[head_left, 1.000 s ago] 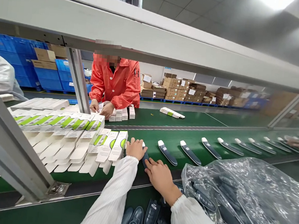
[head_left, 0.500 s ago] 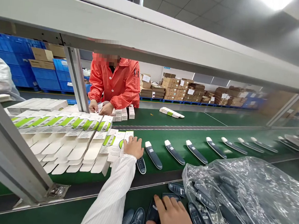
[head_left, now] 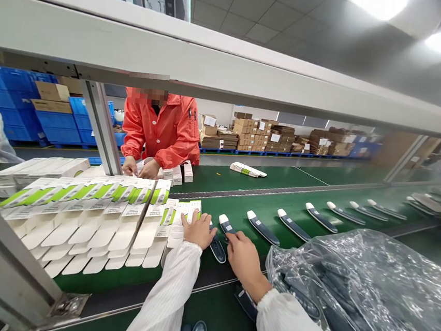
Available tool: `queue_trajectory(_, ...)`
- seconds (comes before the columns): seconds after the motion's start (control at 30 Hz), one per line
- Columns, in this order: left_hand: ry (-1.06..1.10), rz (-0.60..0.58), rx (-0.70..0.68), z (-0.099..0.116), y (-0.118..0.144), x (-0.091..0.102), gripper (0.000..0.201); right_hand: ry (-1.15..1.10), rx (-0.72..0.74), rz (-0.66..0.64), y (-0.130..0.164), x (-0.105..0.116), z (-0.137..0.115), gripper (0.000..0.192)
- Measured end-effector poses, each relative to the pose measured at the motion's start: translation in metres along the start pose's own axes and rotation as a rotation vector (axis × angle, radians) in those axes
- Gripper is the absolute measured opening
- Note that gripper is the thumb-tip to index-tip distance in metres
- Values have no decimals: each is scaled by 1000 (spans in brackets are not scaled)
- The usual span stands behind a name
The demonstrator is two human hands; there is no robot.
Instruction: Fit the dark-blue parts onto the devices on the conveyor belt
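My left hand (head_left: 197,230) is spread palm down over the near ends of small white-and-green cartons (head_left: 176,229), its thumb side by a dark device with a recessed face (head_left: 218,250). My right hand (head_left: 243,259) has curled fingers closed over the lower part of a dark blue thermometer (head_left: 226,222) with a white tip, whose lower end they hide. More such thermometers (head_left: 263,228) lie spaced in a slanted row on the green conveyor belt. Left of my left hand, open-flapped cartons (head_left: 124,198) lie packed side by side.
A clear plastic bag (head_left: 369,273) of dark parts lies at right front. Loose dark parts (head_left: 246,300) are beneath my right forearm. A metal post (head_left: 14,239) and overhead beam (head_left: 214,63) frame the station. Across the belt, a person in a red jacket (head_left: 161,134) handles cartons.
My right hand has moved forward from the dark parts near the bag to the first thermometer on the belt. My left hand has stayed over the carton ends. The view has shifted slightly.
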State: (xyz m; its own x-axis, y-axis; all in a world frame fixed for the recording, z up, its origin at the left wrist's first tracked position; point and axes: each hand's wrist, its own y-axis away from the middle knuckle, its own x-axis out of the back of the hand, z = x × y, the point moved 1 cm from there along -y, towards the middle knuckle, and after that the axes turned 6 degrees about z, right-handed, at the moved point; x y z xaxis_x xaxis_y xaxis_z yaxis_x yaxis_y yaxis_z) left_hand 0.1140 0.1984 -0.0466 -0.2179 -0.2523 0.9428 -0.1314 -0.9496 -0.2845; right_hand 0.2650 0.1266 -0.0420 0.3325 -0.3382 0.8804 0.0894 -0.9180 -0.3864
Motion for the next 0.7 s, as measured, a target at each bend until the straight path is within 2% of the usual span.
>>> queue_trajectory(0.1,6,-3,-22,6,-1,-3,44,50,133,-93,5,-9,-6,38)
queue_trajectory(0.23,3,4,-35,15,-3,-6,45,-50,253,-101,24,-19,-6,46)
queue_trajectory(0.47,-42,5,-27,32,-9,-9,43,-150,192,-144,12,-32,19,53)
queue_trajectory(0.6,-79,-27,-34,47,-11,1,44,-93,139,-131,13,-17,26,51)
queue_trajectory(0.7,-44,99,-159,52,4,20,46,-116,184,-63,34,10,25,46)
